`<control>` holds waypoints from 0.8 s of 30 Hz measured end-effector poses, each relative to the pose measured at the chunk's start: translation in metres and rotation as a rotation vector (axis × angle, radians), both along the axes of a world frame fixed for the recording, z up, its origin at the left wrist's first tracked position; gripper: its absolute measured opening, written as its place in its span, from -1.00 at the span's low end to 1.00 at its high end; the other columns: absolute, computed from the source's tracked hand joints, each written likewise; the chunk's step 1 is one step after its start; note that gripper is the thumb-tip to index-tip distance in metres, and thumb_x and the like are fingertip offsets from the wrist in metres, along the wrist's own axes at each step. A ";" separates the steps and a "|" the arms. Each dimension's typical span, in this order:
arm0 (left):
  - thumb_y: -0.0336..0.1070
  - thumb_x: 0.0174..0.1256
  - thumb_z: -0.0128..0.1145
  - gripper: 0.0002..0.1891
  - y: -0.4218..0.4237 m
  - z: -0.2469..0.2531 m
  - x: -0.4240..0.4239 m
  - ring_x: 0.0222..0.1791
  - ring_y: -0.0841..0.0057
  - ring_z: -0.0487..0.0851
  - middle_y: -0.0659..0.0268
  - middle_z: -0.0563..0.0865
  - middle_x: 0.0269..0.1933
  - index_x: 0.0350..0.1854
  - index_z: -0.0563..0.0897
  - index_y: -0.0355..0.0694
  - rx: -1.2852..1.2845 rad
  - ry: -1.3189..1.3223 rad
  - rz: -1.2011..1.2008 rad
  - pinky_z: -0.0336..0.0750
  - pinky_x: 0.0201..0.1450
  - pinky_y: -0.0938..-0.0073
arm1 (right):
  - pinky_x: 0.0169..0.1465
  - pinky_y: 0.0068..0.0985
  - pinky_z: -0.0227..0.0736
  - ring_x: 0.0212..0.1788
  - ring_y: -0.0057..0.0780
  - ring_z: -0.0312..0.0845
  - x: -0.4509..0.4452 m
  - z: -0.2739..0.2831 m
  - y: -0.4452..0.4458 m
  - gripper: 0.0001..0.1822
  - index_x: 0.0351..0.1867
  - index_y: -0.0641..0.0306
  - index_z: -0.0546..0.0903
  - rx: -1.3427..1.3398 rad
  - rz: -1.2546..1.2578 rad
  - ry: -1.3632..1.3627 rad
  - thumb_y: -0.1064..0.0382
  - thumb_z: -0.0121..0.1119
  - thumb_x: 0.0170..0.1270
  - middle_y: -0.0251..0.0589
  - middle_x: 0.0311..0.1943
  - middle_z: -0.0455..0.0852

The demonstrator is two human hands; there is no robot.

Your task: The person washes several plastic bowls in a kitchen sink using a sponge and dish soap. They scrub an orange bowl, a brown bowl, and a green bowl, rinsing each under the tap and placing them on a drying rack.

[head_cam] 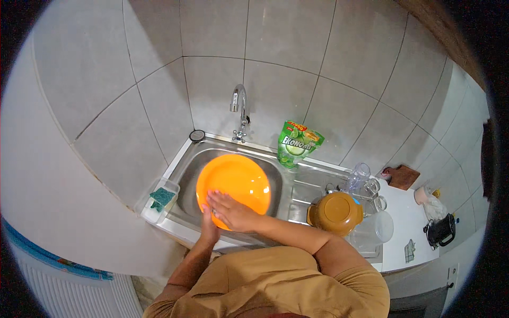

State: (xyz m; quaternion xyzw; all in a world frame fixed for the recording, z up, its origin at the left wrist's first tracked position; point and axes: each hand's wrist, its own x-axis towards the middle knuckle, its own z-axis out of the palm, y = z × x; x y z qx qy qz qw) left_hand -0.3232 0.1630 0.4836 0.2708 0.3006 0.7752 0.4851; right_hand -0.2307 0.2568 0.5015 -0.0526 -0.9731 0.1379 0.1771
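A round orange plastic plate is held tilted over the stainless steel sink basin. My left hand grips its near-left rim, the fingers partly hidden. Across the lower left of the plate lies my right hand, palm down with fingers stretched out, close to the left fingertips. Nothing shows under the right palm. Behind the plate rises a chrome gooseneck faucet, and no water is seen running from it. A green scouring sponge rests in a clear plastic container on the sink's left edge.
A green Ekonomi soap pouch stands against the tiled wall. On the drainboard sit an upturned brown bowl, a clear plastic container and several glasses. Farther right are a wooden cutting board and a black kettle.
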 end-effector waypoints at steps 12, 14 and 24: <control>0.20 0.32 -0.39 -0.36 0.006 -0.025 -0.031 0.24 0.37 0.29 0.24 0.27 0.27 0.27 0.14 -0.20 0.063 0.018 0.004 0.16 0.27 0.27 | 0.32 -0.08 -0.18 0.35 -0.13 -0.06 0.012 -0.010 0.004 -0.50 0.24 0.30 0.22 -0.059 -0.131 -0.043 0.13 -0.22 0.31 -0.07 0.30 0.11; 0.19 0.33 -0.38 -0.37 0.005 -0.016 -0.010 0.23 0.37 0.30 0.25 0.28 0.27 0.27 0.14 -0.18 -0.011 -0.059 -0.011 0.16 0.28 0.28 | 0.32 -0.10 -0.16 0.35 -0.15 -0.05 0.007 0.001 -0.010 -0.50 0.23 0.30 0.23 -0.181 0.046 0.019 0.12 -0.22 0.31 -0.07 0.30 0.12; 0.17 0.34 -0.39 -0.38 0.011 -0.010 -0.026 0.22 0.37 0.32 0.22 0.33 0.24 0.27 0.14 -0.20 -0.006 -0.104 0.016 0.16 0.27 0.34 | 0.26 -0.22 0.07 0.29 -0.12 0.09 0.020 0.022 0.023 -0.45 0.23 0.29 0.21 0.101 -0.068 -0.108 0.08 -0.10 0.25 -0.02 0.26 0.19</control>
